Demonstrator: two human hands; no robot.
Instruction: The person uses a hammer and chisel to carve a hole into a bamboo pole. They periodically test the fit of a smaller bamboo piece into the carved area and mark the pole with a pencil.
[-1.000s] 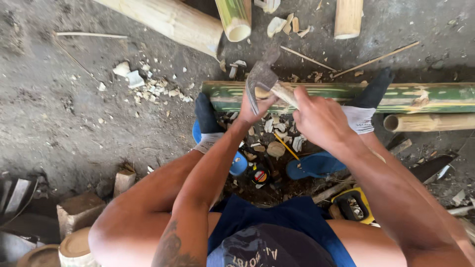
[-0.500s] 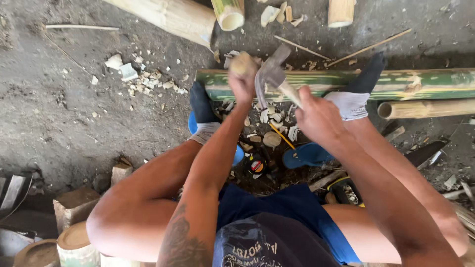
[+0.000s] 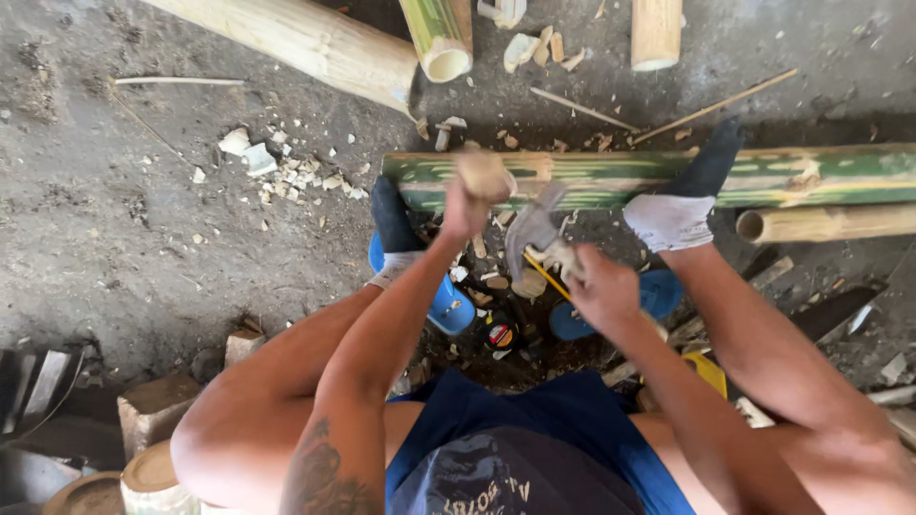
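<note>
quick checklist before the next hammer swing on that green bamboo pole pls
1. Right hand grips the hammer handle firmly: ok.
2. Left hand holds the small wooden piece on the green bamboo pole: ok.
3. Left fingers out of the hammer's path: cannot tell, blurred.
4. Socked feet brace the pole: ok.
5. Ground by the feet free of chips and tools: not ok.

Both arms reach forward, left hand (image 3: 465, 212) and right hand (image 3: 603, 291) fisted.
</note>
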